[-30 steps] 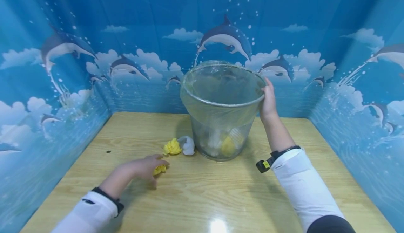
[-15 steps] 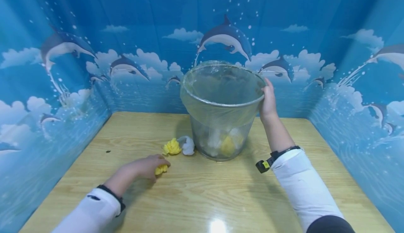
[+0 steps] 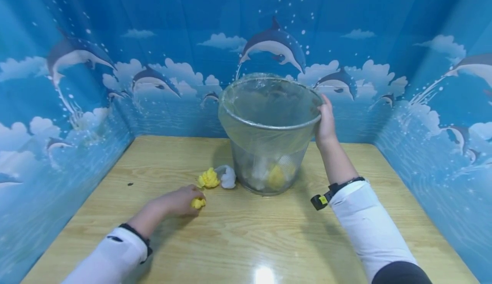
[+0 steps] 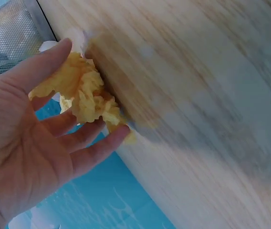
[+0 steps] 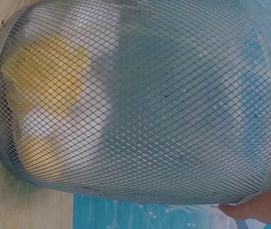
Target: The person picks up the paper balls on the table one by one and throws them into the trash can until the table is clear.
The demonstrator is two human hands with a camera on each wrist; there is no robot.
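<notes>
My left hand [image 3: 180, 201] pinches a ball of crumpled yellow paper [image 3: 198, 203] between thumb and fingers, low over the table. The left wrist view has this yellow paper [image 4: 90, 90] against the fingers. My right hand [image 3: 326, 121] grips the rim of a wire mesh waste bin [image 3: 246, 171] on the right side. A thin translucent bag [image 3: 269, 138] lines the bin and folds over its rim. Through the mesh, yellow paper [image 5: 49, 76] and white paper show near the bottom. Beside the bin's base lie another crumpled yellow paper [image 3: 209, 178] and a crumpled white one [image 3: 228, 178].
The bin stands upright towards the back of a wood-grain table [image 3: 238, 237]. A small dark scrap [image 3: 130, 184] lies on the left of the tabletop. Blue sheets with printed dolphins [image 3: 273, 45] close off the back and both sides.
My left hand's fingers have closed on the yellow paper, which has moved slightly right and away from me. My right hand and the bin stay where they were.
</notes>
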